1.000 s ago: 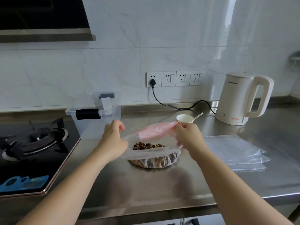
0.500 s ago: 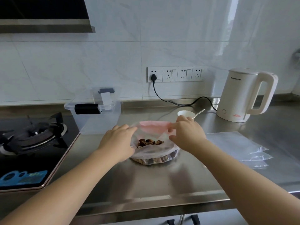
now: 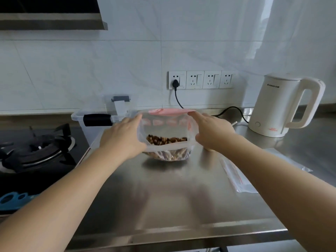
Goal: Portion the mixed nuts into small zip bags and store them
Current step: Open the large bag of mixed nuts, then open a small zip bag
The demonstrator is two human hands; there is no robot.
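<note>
Head view: kettle (image 3: 278, 108) beyond hands (image 3: 169, 135).

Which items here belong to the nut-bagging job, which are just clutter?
Job: big bag of nuts, left hand, right hand, small zip bags, clear storage box.
Clutter: kettle, gas hob, wall sockets.

- nut bag (image 3: 164, 128) — big clear zip bag with a pink strip along the top, standing upright mid-counter, mouth held wide open
- nuts (image 3: 166, 140) — brown mix heaped in the bottom, bag only partly full
- small bags (image 3: 234, 176) — flat clear stack with red zip line, lying on the right, well apart
</note>
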